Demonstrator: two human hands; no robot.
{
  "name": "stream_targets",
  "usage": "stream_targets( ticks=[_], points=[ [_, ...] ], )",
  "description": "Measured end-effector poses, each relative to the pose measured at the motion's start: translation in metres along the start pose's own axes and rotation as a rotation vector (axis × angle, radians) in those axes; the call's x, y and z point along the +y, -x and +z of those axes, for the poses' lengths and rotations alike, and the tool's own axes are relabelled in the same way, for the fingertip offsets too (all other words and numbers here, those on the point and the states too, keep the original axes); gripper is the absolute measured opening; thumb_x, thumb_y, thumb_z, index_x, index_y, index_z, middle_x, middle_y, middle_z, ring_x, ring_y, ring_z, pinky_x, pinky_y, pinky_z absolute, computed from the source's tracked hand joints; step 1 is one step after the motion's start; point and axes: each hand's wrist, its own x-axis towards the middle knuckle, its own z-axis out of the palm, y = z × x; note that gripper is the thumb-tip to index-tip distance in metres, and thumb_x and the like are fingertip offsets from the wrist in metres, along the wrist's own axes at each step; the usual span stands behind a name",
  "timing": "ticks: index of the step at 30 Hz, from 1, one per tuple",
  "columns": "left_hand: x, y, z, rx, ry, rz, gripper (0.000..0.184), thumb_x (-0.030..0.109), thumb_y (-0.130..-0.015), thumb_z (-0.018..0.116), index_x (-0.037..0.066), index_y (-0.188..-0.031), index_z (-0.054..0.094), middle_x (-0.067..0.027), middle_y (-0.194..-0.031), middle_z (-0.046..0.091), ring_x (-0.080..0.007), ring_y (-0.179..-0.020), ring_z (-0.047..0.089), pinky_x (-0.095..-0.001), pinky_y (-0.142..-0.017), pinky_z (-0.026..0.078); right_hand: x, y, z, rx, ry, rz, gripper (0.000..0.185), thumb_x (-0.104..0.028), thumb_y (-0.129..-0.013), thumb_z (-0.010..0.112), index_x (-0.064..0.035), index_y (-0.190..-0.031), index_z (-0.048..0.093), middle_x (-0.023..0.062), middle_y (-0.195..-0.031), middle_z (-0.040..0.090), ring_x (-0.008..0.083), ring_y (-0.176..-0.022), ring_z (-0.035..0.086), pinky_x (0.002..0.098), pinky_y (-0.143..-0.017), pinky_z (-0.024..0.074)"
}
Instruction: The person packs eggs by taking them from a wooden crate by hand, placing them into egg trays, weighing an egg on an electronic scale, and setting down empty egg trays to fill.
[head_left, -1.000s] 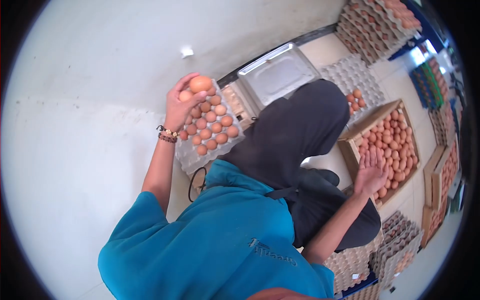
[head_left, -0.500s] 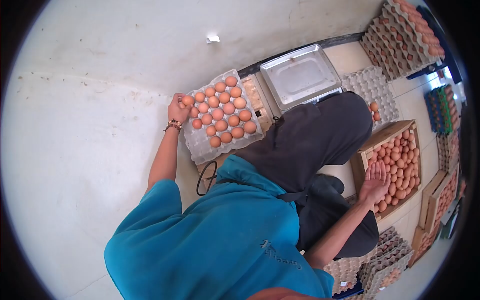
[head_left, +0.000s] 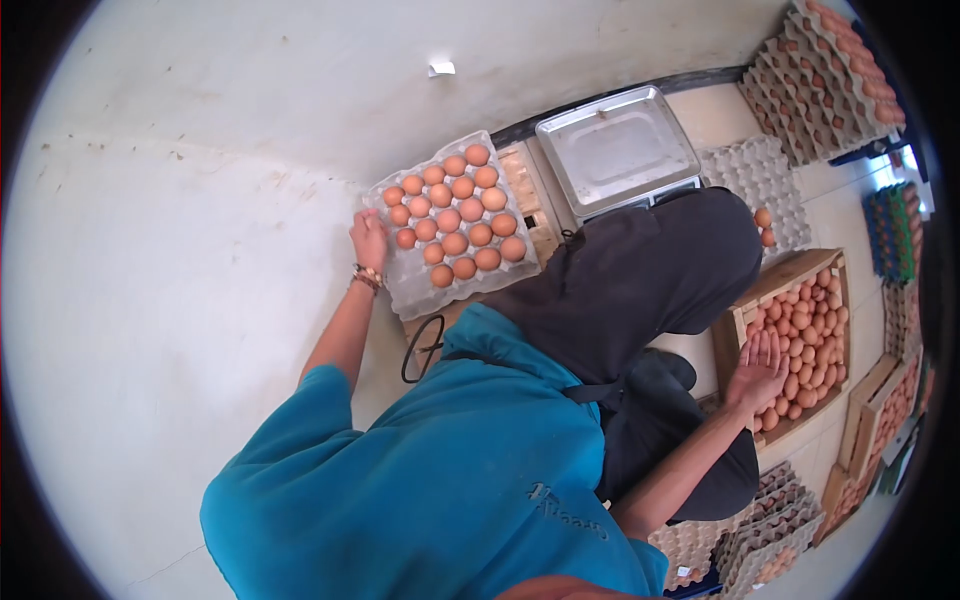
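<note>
My left hand (head_left: pixel 369 242), with a beaded bracelet at the wrist, is beside the left edge of a grey egg tray (head_left: pixel 408 290). Its fingers are loosely bent and no egg shows in them. Brown eggs (head_left: pixel 447 220) fill most of the tray's cups; some cups along its near-left side hold none. My right hand (head_left: pixel 757 375) is palm up with fingers extended at the left side of a wooden crate (head_left: pixel 728 350) heaped with loose brown eggs (head_left: pixel 808 340). Nothing lies on the right palm.
A metal-topped scale (head_left: pixel 620 150) stands beyond the egg tray. Another grey tray (head_left: pixel 765 180) with a few eggs lies right of my knee. Tall stacks of filled trays (head_left: pixel 820 90) stand at the upper right, more stacked trays (head_left: pixel 770 525) at the lower right. A wall borders the left.
My left hand has let go of the eggs at the tray's left corner and drawn back past its edge. The right hand stays open by the crate. The view has shifted slightly.
</note>
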Motion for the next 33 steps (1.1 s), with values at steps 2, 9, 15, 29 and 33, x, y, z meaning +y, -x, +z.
stream_targets(
  ticks=[2, 9, 15, 29, 33],
  points=[
    [0.004, 0.037, 0.008, 0.046, -0.073, -0.056, 0.035, 0.013, -0.087, 0.064, -0.001, -0.118, 0.057, -0.0043, -0.074, 0.062, -0.0132, -0.067, 0.059, -0.0280, -0.065, 0.051, -0.001, 0.003, 0.005, 0.006, 0.000, -0.007, 0.059, -0.044, -0.103, 0.036, 0.0034, -0.135, 0.049, 0.0216, -0.137, 0.051, 0.0300, -0.128, 0.051, 0.0397, -0.108, 0.0411],
    [0.026, 0.099, 0.015, 0.051, -0.247, 0.110, 0.043, 0.017, -0.080, 0.079, 0.002, -0.116, 0.061, -0.0071, -0.093, 0.065, -0.0158, -0.082, 0.062, -0.0306, -0.074, 0.052, 0.000, 0.001, 0.002, -0.020, -0.012, -0.014, 0.059, -0.044, -0.103, 0.038, 0.0047, -0.136, 0.047, 0.0222, -0.138, 0.049, 0.0304, -0.129, 0.049, 0.0405, -0.110, 0.0401],
    [-0.004, 0.105, 0.011, 0.066, -0.459, 0.227, 0.034, 0.017, -0.079, 0.077, 0.004, -0.108, 0.066, -0.0094, -0.095, 0.065, -0.0189, -0.085, 0.063, -0.0322, -0.078, 0.052, -0.004, 0.006, 0.001, 0.006, -0.022, -0.057, 0.061, -0.045, -0.102, 0.040, 0.0062, -0.136, 0.046, 0.0224, -0.137, 0.050, 0.0308, -0.129, 0.049, 0.0410, -0.111, 0.0395],
    [0.047, -0.038, 0.045, 0.084, -0.801, -0.166, 0.057, 0.050, -0.065, 0.081, 0.008, -0.103, 0.071, -0.0185, -0.099, 0.073, -0.0323, -0.096, 0.070, -0.0413, -0.086, 0.055, -0.006, -0.004, -0.014, 0.036, -0.025, -0.096, 0.059, -0.043, -0.102, 0.042, 0.0055, -0.133, 0.050, 0.0205, -0.130, 0.055, 0.0298, -0.123, 0.052, 0.0407, -0.108, 0.0416],
    [0.042, -0.042, 0.040, 0.081, -0.715, -0.188, 0.052, 0.046, -0.067, 0.082, 0.004, -0.096, 0.073, -0.0187, -0.101, 0.073, -0.0311, -0.098, 0.070, -0.0398, -0.088, 0.054, -0.005, -0.005, -0.016, 0.025, -0.021, -0.099, 0.057, -0.042, -0.102, 0.042, 0.0049, -0.133, 0.051, 0.0199, -0.129, 0.056, 0.0294, -0.122, 0.054, 0.0404, -0.106, 0.0430]
  ],
)
